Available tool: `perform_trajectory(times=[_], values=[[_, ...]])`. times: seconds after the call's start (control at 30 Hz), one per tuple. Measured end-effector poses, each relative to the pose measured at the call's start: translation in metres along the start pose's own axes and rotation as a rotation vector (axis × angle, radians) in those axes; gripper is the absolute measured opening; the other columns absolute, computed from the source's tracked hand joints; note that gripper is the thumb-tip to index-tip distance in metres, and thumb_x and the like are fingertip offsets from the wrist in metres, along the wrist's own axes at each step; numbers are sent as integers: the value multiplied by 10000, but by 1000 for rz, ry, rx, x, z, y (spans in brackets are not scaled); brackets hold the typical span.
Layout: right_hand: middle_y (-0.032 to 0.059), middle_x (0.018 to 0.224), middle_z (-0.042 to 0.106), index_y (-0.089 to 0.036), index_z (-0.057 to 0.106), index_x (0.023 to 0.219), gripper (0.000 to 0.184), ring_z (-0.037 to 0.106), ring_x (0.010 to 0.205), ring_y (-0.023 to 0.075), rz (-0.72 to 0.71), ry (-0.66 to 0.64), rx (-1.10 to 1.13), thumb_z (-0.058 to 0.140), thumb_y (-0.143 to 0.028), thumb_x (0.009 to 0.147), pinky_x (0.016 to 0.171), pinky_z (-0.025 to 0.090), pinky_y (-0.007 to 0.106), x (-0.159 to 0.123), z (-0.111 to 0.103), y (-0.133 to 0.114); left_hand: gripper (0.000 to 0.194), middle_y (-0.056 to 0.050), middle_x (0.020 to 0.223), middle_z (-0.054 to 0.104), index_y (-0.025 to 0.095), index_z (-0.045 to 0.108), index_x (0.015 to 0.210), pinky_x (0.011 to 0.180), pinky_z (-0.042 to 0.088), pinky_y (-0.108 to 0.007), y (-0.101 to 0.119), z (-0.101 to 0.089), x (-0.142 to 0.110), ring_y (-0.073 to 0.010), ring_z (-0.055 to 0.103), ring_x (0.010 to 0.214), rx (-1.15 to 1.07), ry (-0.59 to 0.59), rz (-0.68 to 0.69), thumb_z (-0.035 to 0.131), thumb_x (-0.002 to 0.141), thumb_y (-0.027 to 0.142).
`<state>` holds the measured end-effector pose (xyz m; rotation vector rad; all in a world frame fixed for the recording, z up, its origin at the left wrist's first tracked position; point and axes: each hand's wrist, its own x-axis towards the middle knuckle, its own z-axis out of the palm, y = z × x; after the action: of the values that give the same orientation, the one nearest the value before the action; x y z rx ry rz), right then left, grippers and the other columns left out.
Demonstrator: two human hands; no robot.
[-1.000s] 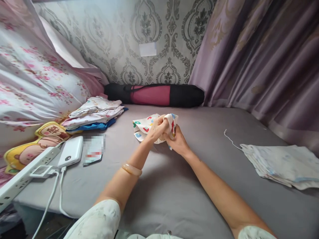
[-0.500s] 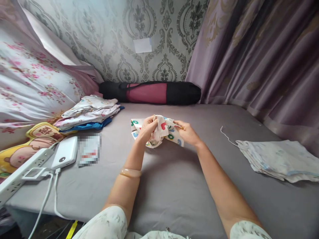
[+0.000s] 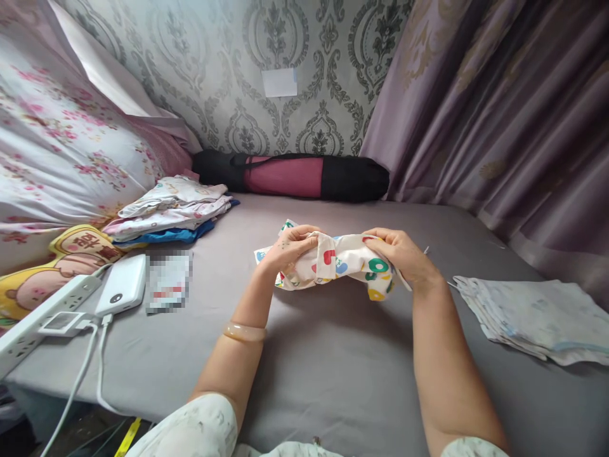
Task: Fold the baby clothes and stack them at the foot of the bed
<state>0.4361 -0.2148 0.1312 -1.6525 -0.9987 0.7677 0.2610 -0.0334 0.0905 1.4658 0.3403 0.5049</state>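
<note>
Cloth in mid-scene, over the middle of the sheet, held up between two hands. Change over the last second: the hands were close together on a bunched cloth; the right hand has since drawn off to the right, and the left hand stays on the left part. A wider span now lies between them, with more of the print on show. My reading: the bunched part is being opened out and straightened.

Both hands clamped on the cloth, apart from each other, thumbs and fingers pinching near its far edge. Look of it: cream, thin and soft, printed in red, green, blue and yellow (a green ring shows best, towards the right hand). A folded-over strip with a red figure crosses just right of the left hand. Loose corners poke out left of that hand; a yellow-marked flap droops by the right. Whether the underside touches the sheet, cannot tell.

Outward: far left, a loose pile of clothes, white over blue. Right, a flat pale stack, well apart from the cloth. Left, a power bank. Far side, a long black-and-red bag along the wall
</note>
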Motion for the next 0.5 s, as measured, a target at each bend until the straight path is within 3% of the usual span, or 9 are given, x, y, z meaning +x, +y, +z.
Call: perform_trajectory(times=[0.13, 0.23, 0.33, 0.5], values=[[8, 723, 688, -198, 715, 891, 277, 596, 611, 158, -2, -110, -349, 596, -437, 815, 539, 429, 252, -1, -14, 6, 460, -44, 825, 690, 137, 710, 979, 592, 465, -222, -6, 2, 2, -139, 610, 678, -12, -17, -2, 752, 719, 515], [35, 933, 731, -217, 728, 968, 243, 631, 735, 181, -107, 1, -616, 598, -364, 825, 652, 470, 281, -2, -14, 4, 425, -31, 799, 667, 136, 712, 925, 597, 455, -213, -9, 5, 2, -129, 595, 678, -12, -31, 19, 730, 743, 519], [34, 1132, 704, -252, 695, 1118, 301, 645, 772, 170, -203, 93, -613, 548, -355, 876, 729, 491, 298, -1, 3, -3, 409, -12, 749, 626, 140, 698, 873, 582, 434, -207, -8, 9, 0, -118, 566, 654, 20, -54, 10, 708, 758, 532], [23, 1086, 720, -262, 688, 1126, 299, 665, 868, 182, -289, -25, -428, 563, -402, 894, 747, 503, 279, 6, 38, -7, 419, 9, 657, 545, 137, 680, 794, 508, 353, -195, -1, 14, -3, -93, 485, 575, 173, -77, 19, 683, 764, 555]])
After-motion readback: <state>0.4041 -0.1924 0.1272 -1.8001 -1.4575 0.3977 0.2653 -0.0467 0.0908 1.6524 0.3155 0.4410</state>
